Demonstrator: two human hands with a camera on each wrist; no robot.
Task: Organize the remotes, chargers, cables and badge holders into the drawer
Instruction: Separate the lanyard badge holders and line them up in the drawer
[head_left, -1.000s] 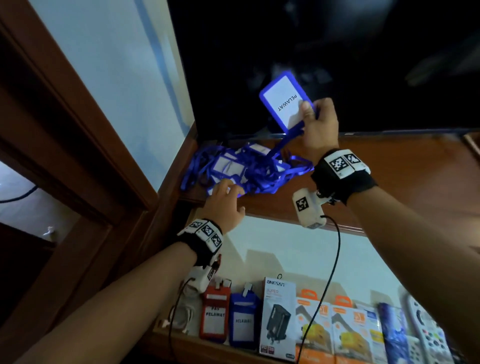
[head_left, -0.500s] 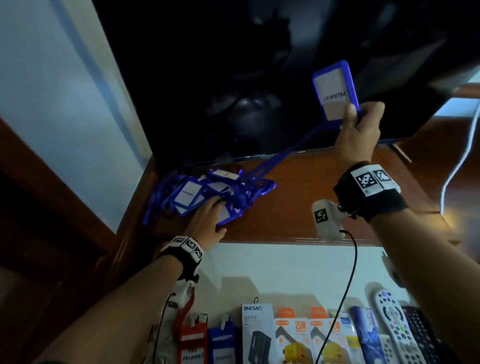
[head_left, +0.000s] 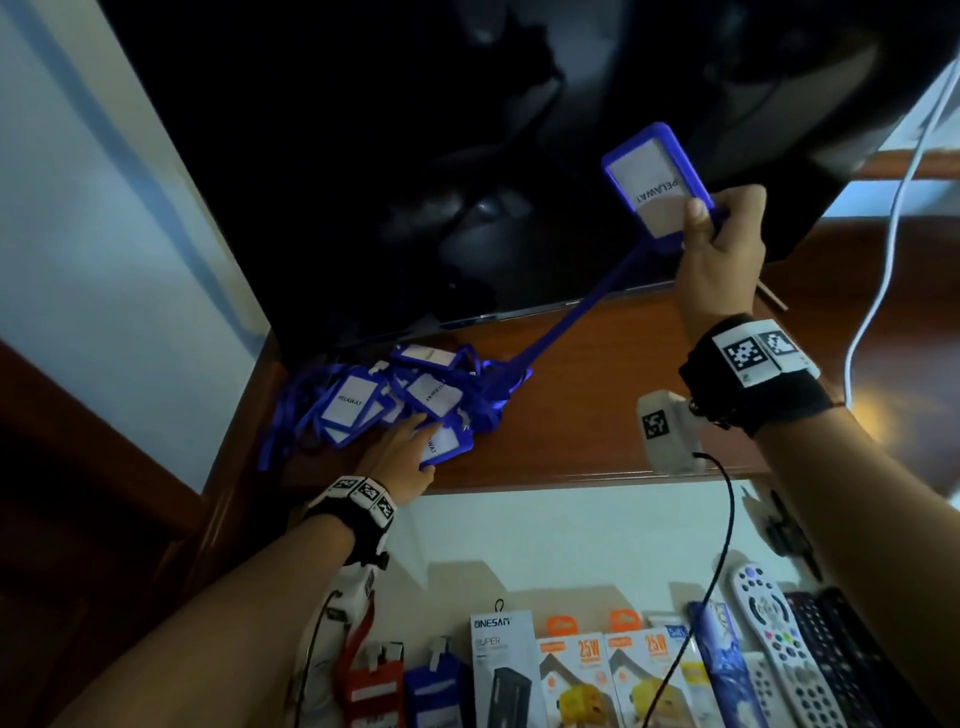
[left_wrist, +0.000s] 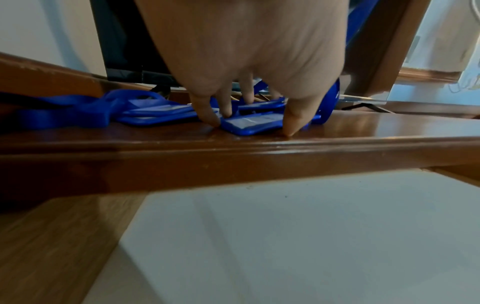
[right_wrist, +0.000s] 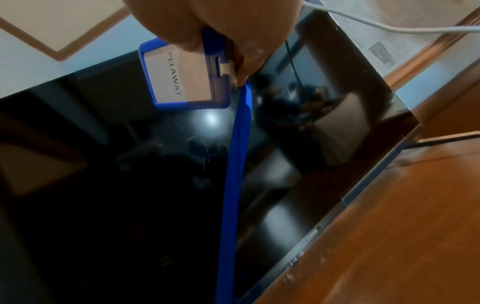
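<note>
The right hand (head_left: 719, 254) is holding a blue badge holder (head_left: 655, 179) raised in front of the television (head_left: 467, 130), its grip pinching the holder's clip end between thumb and curled fingers. The holder's blue lanyard (head_left: 566, 327) is running taut from this grip down to the badge holder pile (head_left: 400, 405) lying on the wooden surface (head_left: 597, 405) below the television's lower left corner. The left hand (head_left: 402, 460) is reaching forward, palm down, its spread fingertips (left_wrist: 291, 128) pressing on the pile, grip not closed around anything.
</note>
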